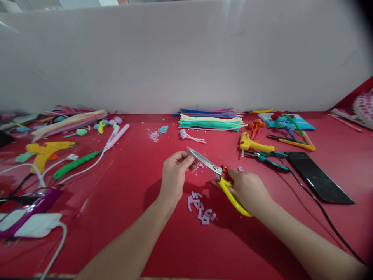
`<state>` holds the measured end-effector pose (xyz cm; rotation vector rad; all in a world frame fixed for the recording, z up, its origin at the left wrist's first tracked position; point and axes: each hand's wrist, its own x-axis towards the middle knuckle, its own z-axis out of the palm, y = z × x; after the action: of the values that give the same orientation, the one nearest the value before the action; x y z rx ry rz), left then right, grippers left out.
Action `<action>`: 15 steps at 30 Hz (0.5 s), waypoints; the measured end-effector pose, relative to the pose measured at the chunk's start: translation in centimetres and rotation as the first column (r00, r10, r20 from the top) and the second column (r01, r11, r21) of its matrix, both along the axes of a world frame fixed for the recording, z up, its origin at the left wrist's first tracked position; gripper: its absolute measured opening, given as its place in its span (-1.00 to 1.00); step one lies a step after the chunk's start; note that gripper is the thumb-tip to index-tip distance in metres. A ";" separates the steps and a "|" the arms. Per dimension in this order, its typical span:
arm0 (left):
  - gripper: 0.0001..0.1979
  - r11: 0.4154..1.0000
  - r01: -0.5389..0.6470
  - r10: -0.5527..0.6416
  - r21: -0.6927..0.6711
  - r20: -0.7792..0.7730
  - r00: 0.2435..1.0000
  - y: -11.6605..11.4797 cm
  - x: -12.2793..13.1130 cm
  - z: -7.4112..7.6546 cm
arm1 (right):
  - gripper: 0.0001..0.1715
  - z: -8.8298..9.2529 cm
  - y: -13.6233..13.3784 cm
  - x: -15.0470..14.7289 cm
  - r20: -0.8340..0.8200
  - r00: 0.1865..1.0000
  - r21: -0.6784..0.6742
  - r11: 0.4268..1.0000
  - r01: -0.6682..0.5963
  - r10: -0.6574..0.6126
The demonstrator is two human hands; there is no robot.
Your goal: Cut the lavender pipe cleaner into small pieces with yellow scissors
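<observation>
My right hand (247, 188) is wrapped around the yellow handles of a pair of scissors (205, 160), whose metal blades look closed together and point up and left. The blade tips reach the fingertips of my left hand (175, 171), which are pinched together; whatever lies between them is too small to make out. Below the hands lies a loose group of short pale-purple cut pieces (199, 208) on the red table (122, 217). Fine lilac scraps (199, 165) lie just behind the blades. Farther back rests a lilac fuzzy piece with stems (190, 136).
Bundled pipe cleaners (211, 122) lie by the grey partition (186, 58). At right are a yellow glue gun (256, 146), teal-handled pliers (271, 160), a black phone (319, 177) and a black cable. At left are another yellow glue gun (45, 153), a pink corded tool (116, 137) and white cables.
</observation>
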<state>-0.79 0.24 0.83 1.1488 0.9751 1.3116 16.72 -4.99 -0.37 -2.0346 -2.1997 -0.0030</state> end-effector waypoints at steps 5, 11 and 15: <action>-0.90 1.000 0.015 -0.015 -0.014 0.006 1.000 0.0 0.0 0.2 | -0.51 0.3 0.3 0.5 -0.005 0.998 -0.037 0.998 0.055 -0.055; -0.89 0.999 0.039 -0.039 -0.034 -0.004 0.999 -0.1 0.2 0.3 | -0.51 0.7 0.3 0.5 0.033 0.986 -0.010 0.987 0.161 -0.161; -0.89 0.999 0.048 -0.047 0.015 -0.097 0.994 -0.1 0.2 0.2 | -0.56 0.6 0.5 0.6 -0.048 0.991 -0.023 0.992 0.127 -0.128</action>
<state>-0.57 0.15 0.98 1.2512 1.0021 1.2383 17.30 -4.54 0.21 -2.1577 -2.0457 0.0549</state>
